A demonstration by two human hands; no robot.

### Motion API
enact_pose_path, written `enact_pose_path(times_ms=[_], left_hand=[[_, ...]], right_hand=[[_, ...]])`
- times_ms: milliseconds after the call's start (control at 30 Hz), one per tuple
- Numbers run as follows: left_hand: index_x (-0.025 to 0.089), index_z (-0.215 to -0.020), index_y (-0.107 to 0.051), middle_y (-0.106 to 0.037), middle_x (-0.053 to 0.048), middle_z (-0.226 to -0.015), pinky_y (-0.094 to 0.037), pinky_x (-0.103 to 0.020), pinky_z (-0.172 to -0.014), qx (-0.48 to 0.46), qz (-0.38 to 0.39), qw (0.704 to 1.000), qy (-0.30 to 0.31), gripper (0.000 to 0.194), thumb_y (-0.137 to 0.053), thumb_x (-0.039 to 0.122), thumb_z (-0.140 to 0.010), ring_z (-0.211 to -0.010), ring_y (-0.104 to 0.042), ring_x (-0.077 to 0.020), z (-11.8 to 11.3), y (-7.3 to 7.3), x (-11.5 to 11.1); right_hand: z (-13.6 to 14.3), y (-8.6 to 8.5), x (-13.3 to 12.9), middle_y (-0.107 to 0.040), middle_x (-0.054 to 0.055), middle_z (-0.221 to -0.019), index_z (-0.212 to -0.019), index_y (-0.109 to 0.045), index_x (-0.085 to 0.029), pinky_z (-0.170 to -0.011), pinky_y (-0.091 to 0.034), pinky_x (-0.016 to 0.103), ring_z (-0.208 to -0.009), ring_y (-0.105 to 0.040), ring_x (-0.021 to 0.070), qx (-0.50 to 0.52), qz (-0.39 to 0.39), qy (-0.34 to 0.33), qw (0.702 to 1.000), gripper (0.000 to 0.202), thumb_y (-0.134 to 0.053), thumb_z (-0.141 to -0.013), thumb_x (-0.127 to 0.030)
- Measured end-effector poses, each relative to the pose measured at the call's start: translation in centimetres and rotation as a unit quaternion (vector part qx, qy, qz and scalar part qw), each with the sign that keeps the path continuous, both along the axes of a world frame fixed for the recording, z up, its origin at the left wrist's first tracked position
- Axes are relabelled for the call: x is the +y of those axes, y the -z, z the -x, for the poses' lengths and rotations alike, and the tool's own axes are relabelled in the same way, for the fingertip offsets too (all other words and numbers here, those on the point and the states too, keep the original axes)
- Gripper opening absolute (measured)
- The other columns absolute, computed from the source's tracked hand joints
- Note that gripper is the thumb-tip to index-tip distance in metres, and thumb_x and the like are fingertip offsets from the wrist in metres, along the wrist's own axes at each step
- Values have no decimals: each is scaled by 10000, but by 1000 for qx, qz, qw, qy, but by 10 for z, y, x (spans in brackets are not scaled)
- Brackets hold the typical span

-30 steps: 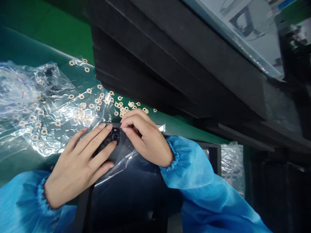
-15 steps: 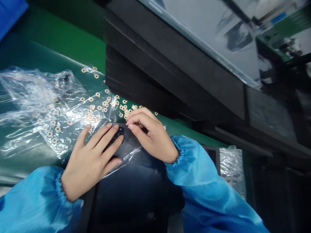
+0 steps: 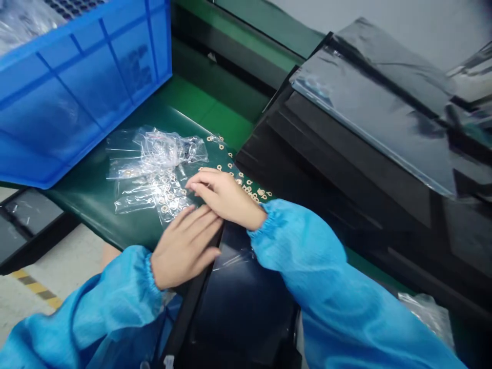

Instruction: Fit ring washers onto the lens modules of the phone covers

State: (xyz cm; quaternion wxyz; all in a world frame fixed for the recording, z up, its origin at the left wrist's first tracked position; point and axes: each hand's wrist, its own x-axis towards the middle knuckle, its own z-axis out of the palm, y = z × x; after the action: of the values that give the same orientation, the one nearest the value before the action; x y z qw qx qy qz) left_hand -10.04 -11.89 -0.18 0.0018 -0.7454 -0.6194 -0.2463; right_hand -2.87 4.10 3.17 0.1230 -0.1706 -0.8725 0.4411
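My left hand (image 3: 188,248) lies open, fingers stretched out flat over the far end of a dark glossy panel (image 3: 238,307). My right hand (image 3: 228,197) reaches across just beyond the left fingertips, its thumb and fingers drawn together near clear plastic bags (image 3: 161,148). Whatever is between those fingertips, if anything, is too small to make out. Small gold-coloured ring-shaped pieces (image 3: 262,192) are scattered on the green mat (image 3: 142,230) beside and behind my right hand, and more show among the bags. A strip of clear film (image 3: 232,260) lies on the panel.
A blue plastic crate (image 3: 80,97) stands at the back left. Black slabs and film-covered panels (image 3: 346,169) are stacked on the right. Another clear bag (image 3: 428,312) lies at lower right. Below the mat's left edge are a dark frame (image 3: 34,225) and a yellow-black floor strip (image 3: 36,289).
The view has swung left, bringing the blue crate into sight. My right hand has gone from the loose rings to the bags, passing over my left fingertips. My left hand still lies at the panel's far end.
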Motion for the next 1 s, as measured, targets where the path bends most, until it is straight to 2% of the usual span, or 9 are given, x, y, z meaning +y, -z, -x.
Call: enact_pose_path(times_ms=[100,167,267,433,667,833,900,967,1000], left_hand=[[174,-1196,-558,-677,-93,-1229,-394,-408,-1072,-21,-3,991,-131,266,-504,236,-943,-1186,-603,-217,40,3,-21],[154,-1338,-451,-652,-125,-1268,-406,-435,-1059,-15,8,981,-192,426,-528,259,-933,-1198,-596,-243,62,9,-24],[124,-1502,-207,-587,-150,-1362,-355,-497,-1098,7,51,981,-186,668,-522,286,-934,-1311,-501,-285,79,18,-17],[125,-1516,-192,-494,-176,-1450,-238,-594,-1138,19,118,981,-154,642,-457,251,-945,-1399,-385,-320,77,23,-4],[88,-1514,-171,-554,-193,-1385,-219,-633,-1129,16,121,979,-162,672,-466,243,-930,-1385,-394,-334,76,23,-5],[155,-1438,-380,-543,-161,-1402,-226,-608,-1133,18,90,983,-157,534,-484,235,-921,-1356,-424,-339,76,20,-5],[195,-1315,-528,-589,-132,-1342,-308,-552,-1091,-26,73,987,-142,390,-473,241,-932,-1274,-499,-317,71,13,-7],[211,-1071,-650,-691,-78,-1084,-450,-409,-924,-96,77,986,-109,233,-470,297,-949,-1026,-619,-239,62,1,-10],[209,-911,-662,-694,-36,-899,-474,-326,-793,-138,94,982,-86,229,-477,338,-951,-852,-629,-184,57,-5,-11]], right_hand=[[30,17,-6,-640,54,-952,-882,-677,-146,-872,-444,313,-919,-595,166,-79,-47,-37,995,205,-484,-928,-91],[41,28,-12,-615,59,-983,-911,-669,-150,-875,-435,313,-938,-576,171,-111,-69,-52,990,206,-480,-916,-67],[43,39,-20,-569,58,-973,-924,-644,-146,-867,-431,313,-938,-542,177,-118,-98,-50,987,171,-491,-910,-71],[40,42,-27,-530,57,-969,-917,-607,-144,-902,-429,338,-946,-509,188,-111,-152,-55,981,101,-528,-901,-84],[58,30,-26,-510,45,-871,-783,-573,-156,-835,-460,338,-864,-530,188,-190,-139,-49,971,124,-565,-835,-43],[33,8,-30,-558,11,-855,-902,-577,-166,-768,-454,296,-801,-543,146,-85,-99,-22,991,100,-528,-892,-80],[11,-5,-34,-579,5,-852,-983,-594,-162,-767,-461,283,-810,-564,138,-12,-59,-1,998,122,-545,-897,-91],[-13,-18,-39,-588,13,-876,-972,-638,-169,-786,-471,276,-855,-582,135,37,-34,17,999,124,-553,-906,-107],[-24,-23,-42,-587,16,-878,-930,-663,-175,-783,-475,272,-863,-585,133,52,-23,26,998,118,-563,-906,-118]])
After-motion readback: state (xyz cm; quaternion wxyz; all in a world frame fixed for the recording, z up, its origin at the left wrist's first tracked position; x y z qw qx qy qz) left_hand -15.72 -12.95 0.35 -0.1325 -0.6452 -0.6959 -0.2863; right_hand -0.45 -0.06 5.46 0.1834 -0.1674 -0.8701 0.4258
